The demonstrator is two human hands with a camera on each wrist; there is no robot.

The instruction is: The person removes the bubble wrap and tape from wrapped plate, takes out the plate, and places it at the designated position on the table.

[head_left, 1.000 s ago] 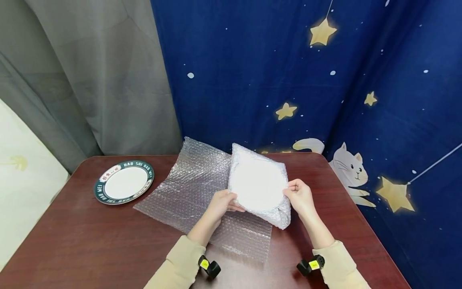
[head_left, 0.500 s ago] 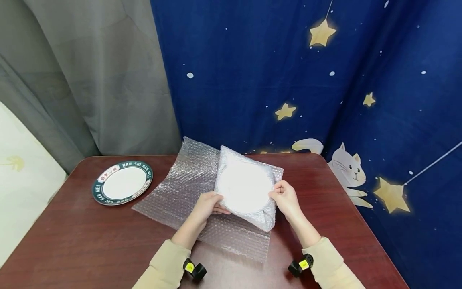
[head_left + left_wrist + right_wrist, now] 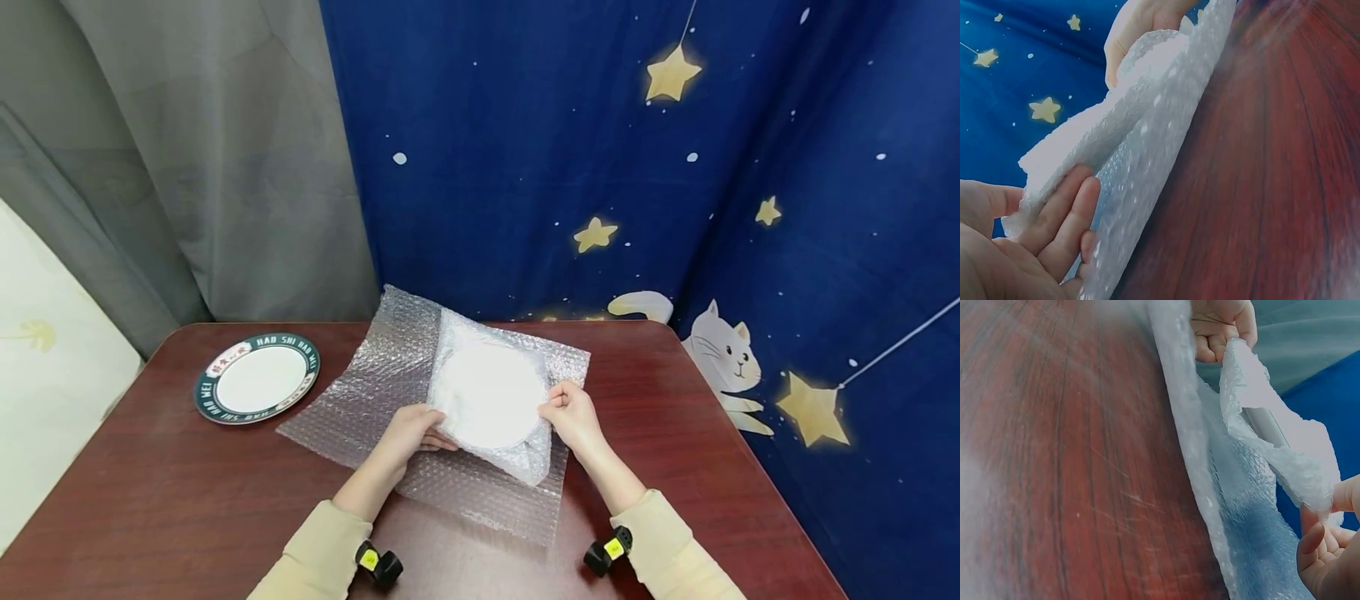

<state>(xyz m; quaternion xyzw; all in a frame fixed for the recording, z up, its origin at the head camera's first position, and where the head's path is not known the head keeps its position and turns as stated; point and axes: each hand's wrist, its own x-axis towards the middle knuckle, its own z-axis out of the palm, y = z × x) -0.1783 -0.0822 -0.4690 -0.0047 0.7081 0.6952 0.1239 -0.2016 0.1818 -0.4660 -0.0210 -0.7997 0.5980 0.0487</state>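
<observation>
Both hands hold a white plate [image 3: 491,396] wrapped in bubble wrap, slightly above a flat sheet of bubble wrap [image 3: 375,392]. My left hand [image 3: 412,429] grips its left edge, thumb on top and fingers beneath. On the opposite edge my right hand [image 3: 572,414] pinches the wrap between thumb and fingers. In the left wrist view, the fingers [image 3: 1063,215] lie under the wrapped plate, apart from most of the sheet. Through an opening in the wrap, the right wrist view shows a bit of the plate's rim [image 3: 1266,427]. Glare washes out the plate's face in the head view.
A second plate [image 3: 262,379], white with a dark green lettered rim, lies at the table's left. The dark red wooden table [image 3: 660,433] extends on both sides. Grey and blue star-patterned curtains [image 3: 487,150] hang behind its far edge.
Both hands have carried the wrapped plate leftward, from the right part of the bubble wrap sheet to over its middle. The green-rimmed plate and the sheet stay put.
</observation>
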